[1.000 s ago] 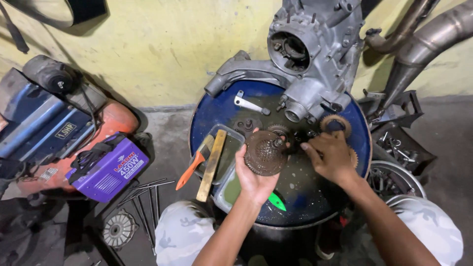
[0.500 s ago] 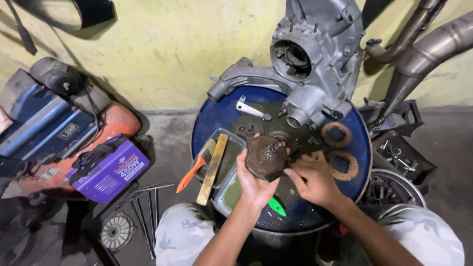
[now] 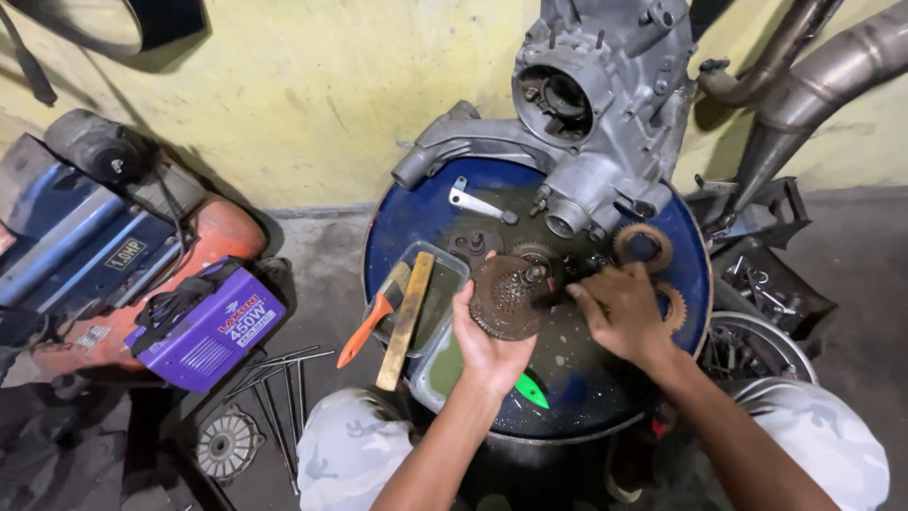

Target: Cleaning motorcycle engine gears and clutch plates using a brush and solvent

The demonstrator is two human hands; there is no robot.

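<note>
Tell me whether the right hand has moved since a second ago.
Yes. The right hand has dropped away from the engine case, leaving the toothed ring on the drum top, and now meets the round part.

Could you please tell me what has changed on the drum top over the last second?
The right hand let go of a friction ring, left it by the engine case, and moved left to the clutch. The left hand still holds the clutch.

Beside my drum (image 3: 397, 218): engine casing (image 3: 605, 104), wrench (image 3: 478, 203), brush (image 3: 374, 317), wooden bar (image 3: 407, 322), purple welder (image 3: 208, 326), exhaust pipes (image 3: 813, 85).
</note>
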